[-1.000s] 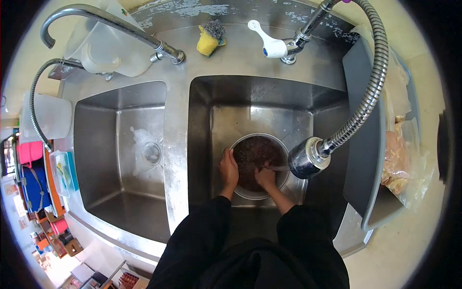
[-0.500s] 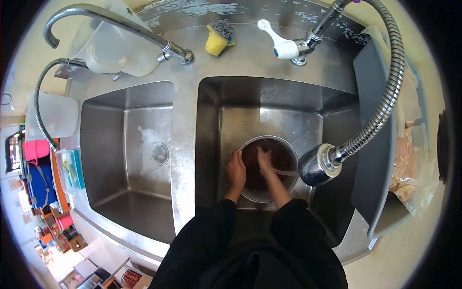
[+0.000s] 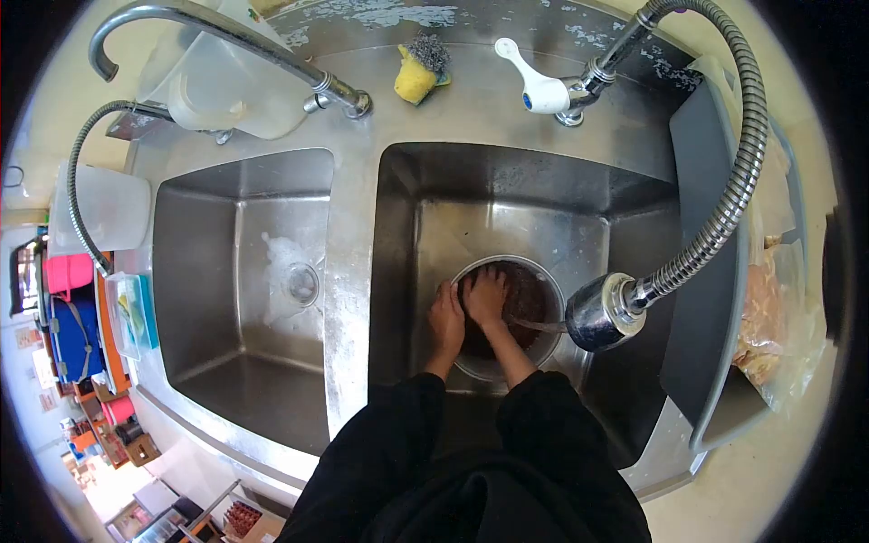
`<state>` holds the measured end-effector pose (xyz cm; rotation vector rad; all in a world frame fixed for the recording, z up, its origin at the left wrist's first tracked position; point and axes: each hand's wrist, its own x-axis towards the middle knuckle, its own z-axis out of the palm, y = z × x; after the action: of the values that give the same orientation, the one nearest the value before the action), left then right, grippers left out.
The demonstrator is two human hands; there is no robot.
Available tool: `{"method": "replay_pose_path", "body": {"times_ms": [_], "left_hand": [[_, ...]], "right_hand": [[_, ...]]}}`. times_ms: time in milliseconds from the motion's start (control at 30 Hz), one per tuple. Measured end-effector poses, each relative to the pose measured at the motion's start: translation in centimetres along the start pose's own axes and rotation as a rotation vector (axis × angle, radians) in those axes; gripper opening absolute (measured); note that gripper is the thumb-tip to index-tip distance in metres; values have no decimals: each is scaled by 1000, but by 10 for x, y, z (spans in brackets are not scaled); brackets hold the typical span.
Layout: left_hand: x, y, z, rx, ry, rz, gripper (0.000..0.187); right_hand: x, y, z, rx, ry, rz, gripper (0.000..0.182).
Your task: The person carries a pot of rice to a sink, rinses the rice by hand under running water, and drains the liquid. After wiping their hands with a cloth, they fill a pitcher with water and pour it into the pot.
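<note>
A round metal pot (image 3: 544, 349) stands in the right sink basin, holding dark reddish-brown contents (image 3: 529, 299) under water. My left hand (image 3: 446, 319) grips the pot's left rim, thumb near the inside edge. Inside the pot, my right hand (image 3: 486, 295) lies palm down with fingers spread over the contents; its fingertips are partly in the dark mass. Water runs into the pot from a spray tap head (image 3: 601, 312) just right of the rim. What the contents are, I cannot make out.
A white tap lever (image 3: 545, 94) and a yellow sponge with a steel scourer (image 3: 416, 80) are on the back ledge. Foam surrounds the drain of the left basin (image 3: 272, 344). A grey tub (image 3: 701, 362) with bagged food (image 3: 765, 312) stands at right. A curved tap (image 3: 217, 32) is at left.
My right hand has moved left in the pot, and its fingers have spread out. My left hand stays on the rim. The view has shifted slightly.
</note>
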<state>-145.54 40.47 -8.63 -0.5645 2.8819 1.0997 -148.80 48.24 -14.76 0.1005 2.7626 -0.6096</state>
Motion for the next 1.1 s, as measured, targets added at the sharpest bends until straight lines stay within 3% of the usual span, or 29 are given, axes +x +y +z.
{"method": "replay_pose_path", "body": {"times_ms": [167, 367, 467, 500, 567, 633, 700, 767, 833, 867, 967, 1000, 1100], "left_hand": [[-1, -2, 4, -38, 64, 47, 24], [-2, -3, 3, -79, 16, 14, 25], [0, -11, 6, -83, -84, -25, 25], [0, -8, 3, -71, -114, -24, 26], [-2, 1, -7, 157, 134, 248, 31], [-7, 18, -11, 32, 221, 97, 39], [-22, 29, 5, -341, 209, -146, 44], [-36, 32, 21, -488, 200, -82, 55], [-43, 52, 36, -579, 301, -161, 67], [-48, 64, 34, -668, 199, -277, 75], [-45, 49, 82, -341, 21, -271, 81], [-44, 71, 52, -886, -21, -390, 83], [-42, 63, 45, -1210, -423, -739, 66]], "right_hand": [[-44, 15, 6, -158, -21, -411, 38], [-91, 56, -22, -49, -271, -484, 41], [-75, 68, -37, 109, -360, -356, 37], [-65, 66, -44, 291, -340, -213, 36], [-42, 56, -60, 668, -288, 33, 34], [-13, 69, -36, 745, -32, -120, 32], [5, 65, -27, 1231, -199, 104, 36], [-4, 30, -69, 1373, -352, 523, 40], [6, 50, -29, 1660, -364, 490, 49], [3, 46, -20, 1770, -372, 471, 49], [-9, 51, -9, 2106, -340, 470, 50], [-12, 53, -12, 2218, -310, 483, 50], [-15, 54, -33, 2463, -239, 696, 50]]}}
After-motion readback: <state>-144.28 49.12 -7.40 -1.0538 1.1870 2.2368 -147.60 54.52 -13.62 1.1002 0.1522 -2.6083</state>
